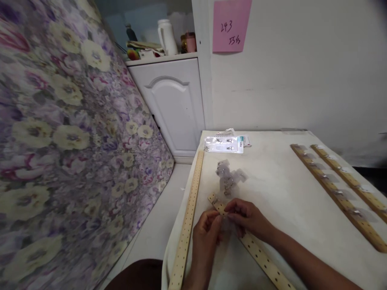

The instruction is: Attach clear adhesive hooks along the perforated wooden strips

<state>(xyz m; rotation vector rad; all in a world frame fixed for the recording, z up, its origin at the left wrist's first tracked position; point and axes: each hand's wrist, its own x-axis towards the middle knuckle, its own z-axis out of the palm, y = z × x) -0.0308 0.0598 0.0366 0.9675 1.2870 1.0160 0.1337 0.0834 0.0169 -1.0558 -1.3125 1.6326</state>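
Over a wooden strip with rows of holes (pixel 261 257), both my hands work close together, fingertips nearly meeting. My left hand (pixel 207 233) has thumb and index finger pinched at the strip's edge. From the other side, my right hand (pixel 249 217) pinches as well, its fingers touching the strip. Whatever small piece sits between the fingertips is too hidden to name. Just beyond the strip's far end lies a loose pile of small clear plastic squares with metal bits on them (pixel 228 177).
A second holed strip (pixel 190 205) runs along the table's left edge. Two strips (pixel 335 193) carrying clear squares with metal pieces lie at right. Clear packaging (pixel 223 144) rests at the back. A floral curtain (pixel 75 141) hangs left; a white cabinet (pixel 172 104) stands behind.
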